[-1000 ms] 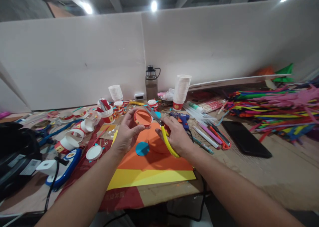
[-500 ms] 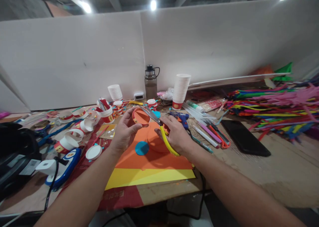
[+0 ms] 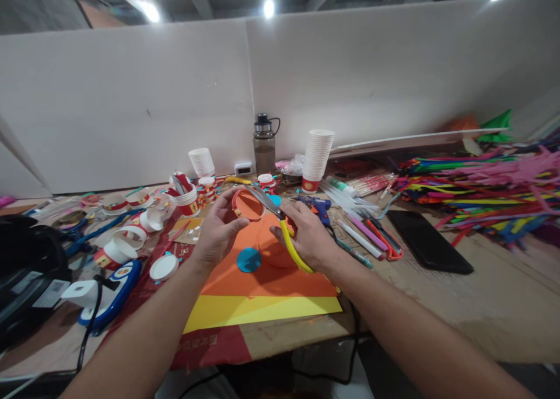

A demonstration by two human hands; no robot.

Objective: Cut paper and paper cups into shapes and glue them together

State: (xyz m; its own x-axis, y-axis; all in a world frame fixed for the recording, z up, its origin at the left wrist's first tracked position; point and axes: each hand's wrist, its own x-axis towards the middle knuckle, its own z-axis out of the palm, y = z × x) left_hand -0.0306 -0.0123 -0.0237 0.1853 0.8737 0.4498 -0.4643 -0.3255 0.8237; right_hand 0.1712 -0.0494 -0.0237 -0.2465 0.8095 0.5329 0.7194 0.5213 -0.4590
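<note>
My left hand (image 3: 222, 227) pinches a red paper-cup ring (image 3: 237, 203), its round opening turned toward me. In my right hand (image 3: 306, 231) is a pair of scissors (image 3: 290, 248) with yellow handles. The metal blades point up and left and lie at the ring's right edge; whether they touch it I cannot tell. Beneath both hands lie orange paper sheets (image 3: 262, 285) on top of a yellow sheet (image 3: 258, 315). A blue paper disc (image 3: 249, 260) rests on the orange paper, just below the ring.
To the left are cut cup rings (image 3: 114, 252), a white cup base (image 3: 164, 267) and a cup of tools (image 3: 186, 202). Behind stand a bottle (image 3: 265, 145) and stacked paper cups (image 3: 318, 157). Rightward lie a blue glue gun (image 3: 321, 208), pens (image 3: 365, 240), a phone (image 3: 429, 241) and pipe cleaners (image 3: 490, 192).
Almost nothing differs. Both hands, the ring and the scissors keep nearly the same place, and the whole view has shifted very slightly.
</note>
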